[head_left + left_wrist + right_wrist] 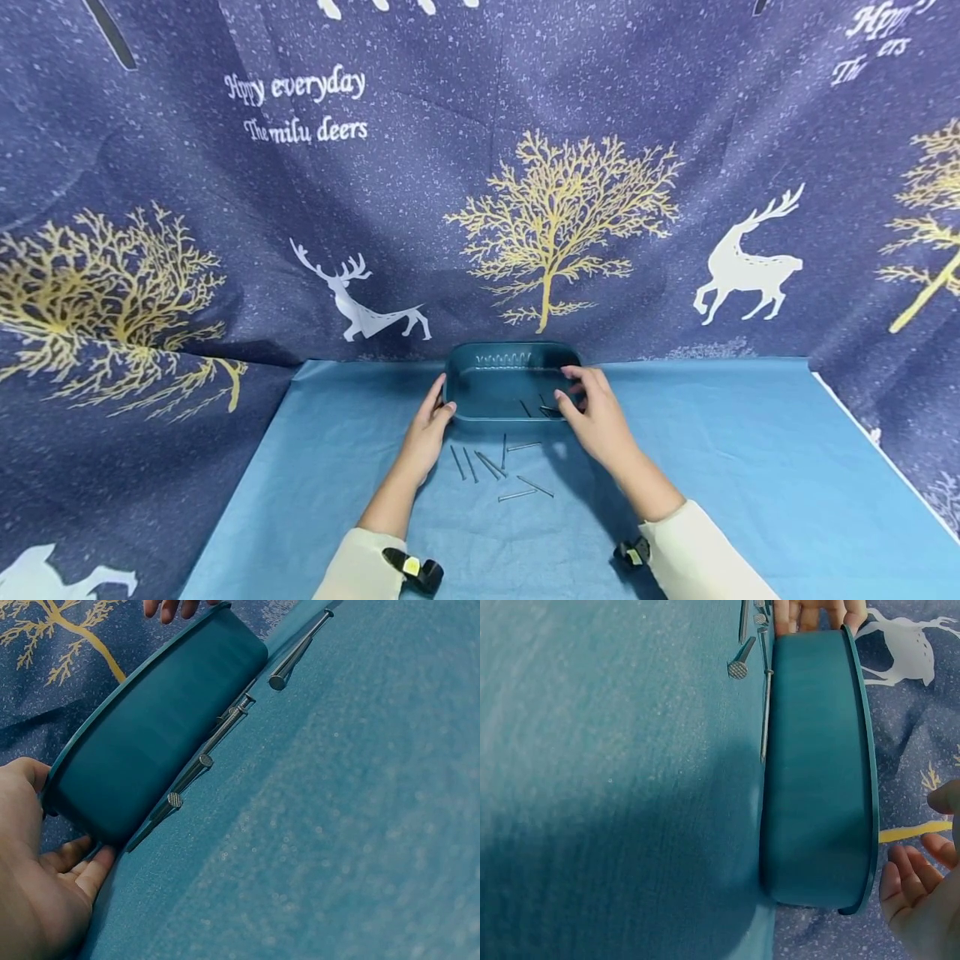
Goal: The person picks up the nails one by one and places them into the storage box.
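A dark teal plastic tray [487, 383] stands at the back of the blue cloth, against the hanging fabric. My left hand [425, 429] grips its left end; in the left wrist view the thumb is at the rim and the fingers are low on the side wall. Over the tray's right end hovers my right hand [596, 412], fingers loosely bent and apart, and nothing shows between them in the right wrist view. A few dark nails [526, 408] lie inside the tray near its front right. Several loose nails [517, 497] are scattered on the cloth before it.
Light blue cloth [735, 467] covers the table. Dark blue fabric [420, 192] with deer and golden trees hangs behind and at the sides. A black strap device [415, 569] sits on the left sleeve and another [632, 552] on the right.
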A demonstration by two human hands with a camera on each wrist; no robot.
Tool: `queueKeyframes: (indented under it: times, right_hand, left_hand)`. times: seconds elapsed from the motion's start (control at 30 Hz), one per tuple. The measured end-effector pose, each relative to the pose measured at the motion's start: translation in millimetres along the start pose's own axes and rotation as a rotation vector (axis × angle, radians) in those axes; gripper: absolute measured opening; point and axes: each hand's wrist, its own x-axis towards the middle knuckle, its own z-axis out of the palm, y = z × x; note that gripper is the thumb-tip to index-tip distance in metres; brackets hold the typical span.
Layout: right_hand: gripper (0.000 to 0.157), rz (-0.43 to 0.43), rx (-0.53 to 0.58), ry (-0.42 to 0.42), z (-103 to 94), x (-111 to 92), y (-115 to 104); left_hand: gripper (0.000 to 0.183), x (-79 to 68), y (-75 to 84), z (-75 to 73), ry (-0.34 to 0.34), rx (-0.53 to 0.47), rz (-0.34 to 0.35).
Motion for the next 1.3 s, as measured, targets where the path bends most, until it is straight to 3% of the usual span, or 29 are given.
queueKeyframes:
  times: [0.27, 0.53, 0.63, 0.8, 1.0, 1.3]
  right_hand:
    - [0.033, -0.011, 0.002, -0.014, -0.2, -3.7, -0.8]
    - [0.014, -0.066, 0.003, -0.027, -0.9, -9.4, -3.1]
    - [0.005, -0.091, 0.0, -0.044, -2.1, -11.2, -4.8]
    - [0.004, -0.151, 0.025, -0.107, -2.9, -15.2, -6.3]
    - [0.004, -0.168, 0.055, -0.225, 0.7, -20.6, -7.3]
    - [0.008, -0.229, 0.01, -0.331, 7.6, -27.0, -11.3]
  left_hand:
    - [0.06, -0.1, 3.4, -1.2, -0.003, 0.008, -0.021]
    - [0.062, -16.8, 34.7, -1.4, -0.033, 0.011, -0.037]
    - [0.062, -19.5, 39.3, -1.7, -0.036, 0.008, -0.04]
    - [0.062, -18.6, 39.1, -2.0, -0.038, -0.008, -0.035]
    - [0.062, -16.5, 35.7, -2.2, -0.037, 0.004, -0.037]
    - [0.062, -17.5, 35.1, -1.5, -0.039, 0.008, -0.032]
